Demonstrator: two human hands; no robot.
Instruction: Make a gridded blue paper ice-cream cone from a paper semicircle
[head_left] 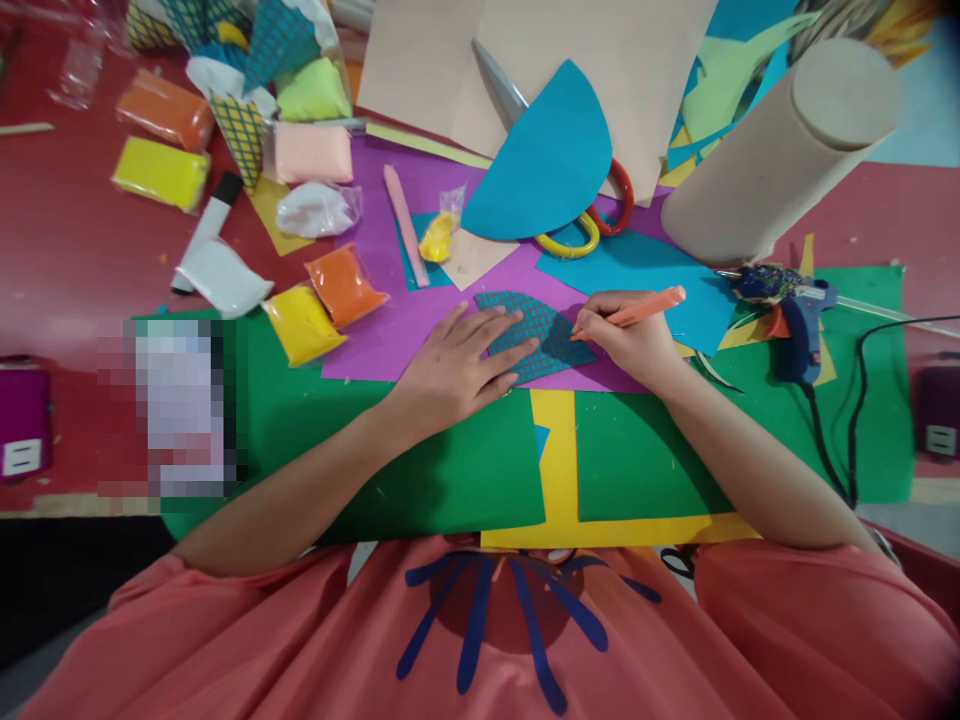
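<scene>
A teal fan-shaped piece (536,325) with a dark criss-cross grid lies on a purple sheet (375,345) in front of me. My left hand (457,365) rests flat on its left part, fingers spread. In my right hand (626,335) is an orange marker (646,306), gripped in a writing hold with its tip down at the piece's right end. Just beyond lies a plain blue semicircle (551,150), covering part of a pair of scissors (620,195) with red and yellow handles.
Clay packets (304,325), a pink stick (405,225) and gridded cones (238,130) are at the left. A pale roll (780,150) stands at the right, near a blue glue gun (801,335) with a trailing cord. Green sheets (450,470) lie closest to me.
</scene>
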